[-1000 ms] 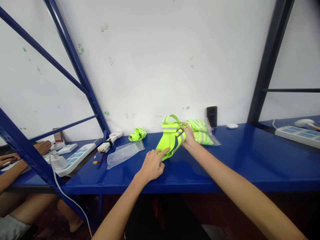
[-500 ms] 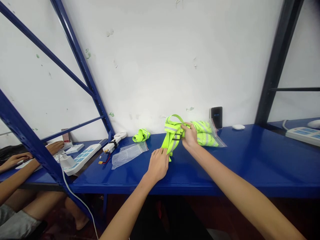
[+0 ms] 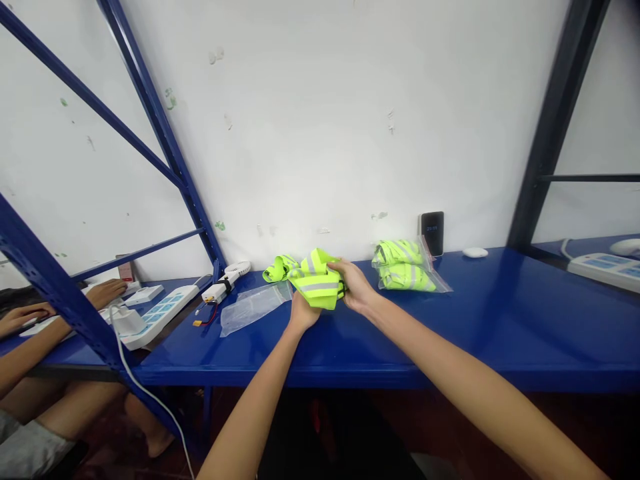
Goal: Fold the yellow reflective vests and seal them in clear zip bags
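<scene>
A neon yellow reflective strap bundle (image 3: 317, 283) with grey stripes and a dark buckle at its right side is held above the table. Beneath its lower left part is my left hand (image 3: 304, 312), closed on it, with the fingers mostly covered. My right hand (image 3: 354, 283) grips the bundle's right edge. Just behind and to the left lies another neon yellow strap roll (image 3: 281, 267). A flat clear plastic bag (image 3: 256, 308) rests left of my left hand. Two clear bags with folded neon straps (image 3: 406, 267) lie to the right of my right hand.
On the blue table (image 3: 475, 333) a phone (image 3: 431, 233) leans against the wall, beside a white oval object (image 3: 475, 253). A white fan (image 3: 225, 283) with wires sits left. Beyond the blue rack post are a power strip (image 3: 167, 313) and another person's hands (image 3: 107, 293).
The held strap has gone from a loose, hanging shape to a compact bundle and moved left. My left hand is now under it, and my right hand has shifted left, uncovering the filled bags.
</scene>
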Demonstrator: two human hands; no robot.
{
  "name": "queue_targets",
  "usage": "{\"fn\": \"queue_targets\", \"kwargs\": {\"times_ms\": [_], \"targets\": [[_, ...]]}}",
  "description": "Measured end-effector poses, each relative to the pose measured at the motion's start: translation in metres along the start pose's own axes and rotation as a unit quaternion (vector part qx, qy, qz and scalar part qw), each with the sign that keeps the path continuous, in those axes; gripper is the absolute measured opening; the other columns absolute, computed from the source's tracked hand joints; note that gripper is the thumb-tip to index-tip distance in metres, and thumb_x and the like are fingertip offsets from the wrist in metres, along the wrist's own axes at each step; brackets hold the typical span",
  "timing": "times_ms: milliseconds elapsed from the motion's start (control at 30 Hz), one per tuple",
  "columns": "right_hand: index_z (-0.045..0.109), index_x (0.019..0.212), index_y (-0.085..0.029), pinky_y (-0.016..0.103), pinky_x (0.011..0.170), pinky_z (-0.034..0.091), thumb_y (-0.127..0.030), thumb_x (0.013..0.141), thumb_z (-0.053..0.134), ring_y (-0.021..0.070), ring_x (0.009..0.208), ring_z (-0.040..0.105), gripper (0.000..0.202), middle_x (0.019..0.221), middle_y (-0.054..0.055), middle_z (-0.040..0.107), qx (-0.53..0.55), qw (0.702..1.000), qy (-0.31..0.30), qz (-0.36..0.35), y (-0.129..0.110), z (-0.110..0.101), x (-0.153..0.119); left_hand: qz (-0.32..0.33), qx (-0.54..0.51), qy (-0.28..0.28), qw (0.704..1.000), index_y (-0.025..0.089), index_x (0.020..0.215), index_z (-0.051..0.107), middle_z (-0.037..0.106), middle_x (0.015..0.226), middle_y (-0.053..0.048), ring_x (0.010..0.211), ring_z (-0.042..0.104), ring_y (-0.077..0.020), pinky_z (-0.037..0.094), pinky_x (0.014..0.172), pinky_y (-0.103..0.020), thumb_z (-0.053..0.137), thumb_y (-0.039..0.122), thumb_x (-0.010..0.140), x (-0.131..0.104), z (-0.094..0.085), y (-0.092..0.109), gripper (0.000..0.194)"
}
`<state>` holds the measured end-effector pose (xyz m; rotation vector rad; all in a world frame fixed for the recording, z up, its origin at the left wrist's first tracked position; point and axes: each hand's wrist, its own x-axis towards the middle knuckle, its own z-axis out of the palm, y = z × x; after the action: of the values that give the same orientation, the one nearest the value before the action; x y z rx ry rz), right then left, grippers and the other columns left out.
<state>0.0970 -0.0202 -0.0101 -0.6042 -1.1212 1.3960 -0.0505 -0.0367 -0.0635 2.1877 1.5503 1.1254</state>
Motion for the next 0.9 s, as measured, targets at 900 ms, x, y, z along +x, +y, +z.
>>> {"fn": "queue_targets", "kwargs": {"times_ms": [900], "targets": [[0.038, 0.048, -0.021, 0.028, 0.054, 0.024, -0.03, 0.071, 0.058, 0.0127, 0.053, 0.035, 0.032, 0.049, -0.002, 0.037, -0.584, 0.806, -0.098, -0.008, -0.006, -0.05, 0.0, 0.149, 0.386, 0.07, 0.908, 0.02, 0.098, 0.06, 0.059, 0.094, -0.011, 0.081, 0.055, -0.0215, 0.035, 0.071, -0.035, 0.037, 0.028, 0.096, -0.01, 0.004, 0.019, 0.024]]}}
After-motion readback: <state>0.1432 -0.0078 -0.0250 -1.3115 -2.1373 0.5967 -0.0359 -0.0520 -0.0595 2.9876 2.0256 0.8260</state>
